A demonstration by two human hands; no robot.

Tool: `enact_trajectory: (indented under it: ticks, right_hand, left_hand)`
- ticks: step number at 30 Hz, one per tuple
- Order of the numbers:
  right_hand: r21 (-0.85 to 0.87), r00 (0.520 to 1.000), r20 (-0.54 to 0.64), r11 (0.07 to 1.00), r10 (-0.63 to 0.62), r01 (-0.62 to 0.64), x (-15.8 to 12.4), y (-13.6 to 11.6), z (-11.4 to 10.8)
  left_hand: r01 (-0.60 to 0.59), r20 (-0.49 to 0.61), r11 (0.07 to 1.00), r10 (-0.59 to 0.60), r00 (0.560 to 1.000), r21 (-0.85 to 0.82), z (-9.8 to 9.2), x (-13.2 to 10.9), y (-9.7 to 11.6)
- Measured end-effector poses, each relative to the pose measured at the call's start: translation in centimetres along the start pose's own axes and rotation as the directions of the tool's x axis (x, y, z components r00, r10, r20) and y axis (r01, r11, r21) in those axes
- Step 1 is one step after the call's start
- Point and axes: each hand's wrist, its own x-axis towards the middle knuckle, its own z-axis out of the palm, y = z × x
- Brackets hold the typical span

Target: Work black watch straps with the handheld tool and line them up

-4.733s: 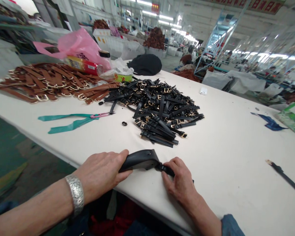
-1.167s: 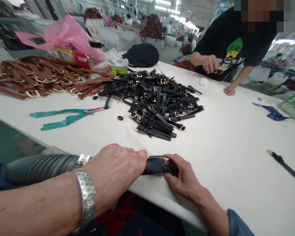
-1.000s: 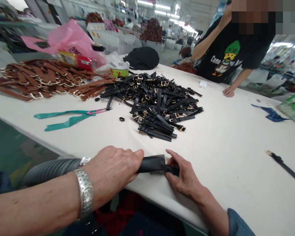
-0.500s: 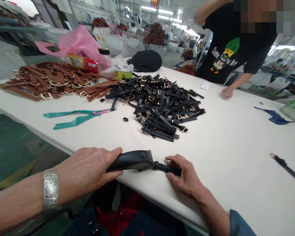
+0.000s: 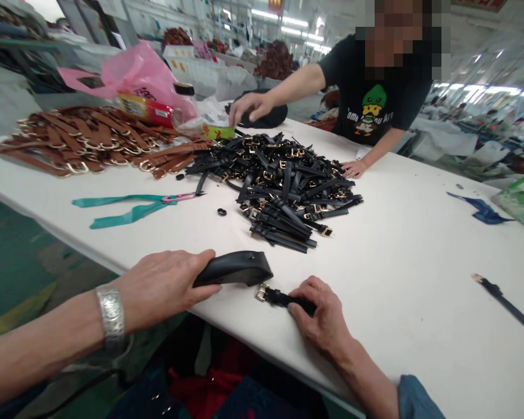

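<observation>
My left hand (image 5: 170, 285) is closed around a wide black strap (image 5: 238, 269), which looks folded over into a loop at its far end. It is held just above the table's near edge. My right hand (image 5: 321, 308) grips a narrow black buckle strap (image 5: 279, 298), its gold buckle pointing left, below the loop's end. A small gap shows between the buckle and the wide strap. Beyond both hands lies a heap of black buckle straps (image 5: 283, 186). Part of each held strap is hidden under my fingers.
Brown buckle straps (image 5: 91, 137) are piled at the back left, beside a pink bag (image 5: 133, 73). Pink-handled snips (image 5: 179, 198) with teal ribbon lie nearer. Another black strap (image 5: 510, 302) rests at right. Across the white table (image 5: 388, 250), a co-worker (image 5: 375, 99) leans over, one arm stretched out.
The wide strap in my left hand has lifted off the buckle end, leaving the gold buckle in view. The co-worker has moved left and stretched an arm over the heap.
</observation>
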Motion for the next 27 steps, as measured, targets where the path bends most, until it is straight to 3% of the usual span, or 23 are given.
enact_trajectory:
  ticks: [5,10,14,21,27]
  right_hand:
    - [-0.041,0.988,-0.1,0.993,-0.114,0.11,-1.6,-1.1,0.6]
    - [-0.086,0.976,-0.096,0.978,-0.197,0.189,-2.1,-1.5,0.3]
    - [-0.078,0.975,-0.058,0.975,-0.214,0.209,-2.0,-1.6,0.0]
    - [0.059,0.981,-0.059,0.98,-0.187,0.19,-2.5,-1.8,-0.7]
    - [0.073,0.989,-0.105,0.991,-0.105,0.113,-3.2,-1.0,-0.1]
  left_hand:
    - [-0.016,-0.017,0.998,0.015,1.0,-0.062,0.1,-2.2,-2.3]
    - [-0.086,0.003,0.992,0.086,0.996,-0.091,0.7,-4.2,-0.6]
    - [-0.153,0.056,0.98,0.161,0.985,-0.131,1.6,-4.1,1.1]
    - [-0.158,0.022,0.967,0.166,0.986,-0.199,1.3,-2.3,2.4]
    - [-0.116,-0.035,0.976,0.111,0.993,-0.187,2.5,-4.4,1.0]
